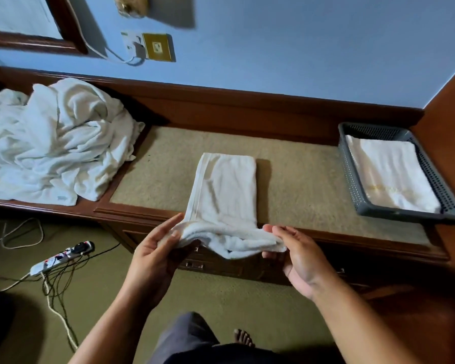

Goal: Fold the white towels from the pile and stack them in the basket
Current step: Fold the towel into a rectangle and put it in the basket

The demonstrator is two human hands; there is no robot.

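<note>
Towel [226,185] in left hand [153,249], right hand [298,256], tag [61,198] unreadable

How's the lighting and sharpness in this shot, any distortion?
Head view: dim at the bottom, brighter on the blue wall; wide-angle lens slants the brown wooden desk rail; the folded white towel casts a shadow to its right; overall slightly soft.
</note>
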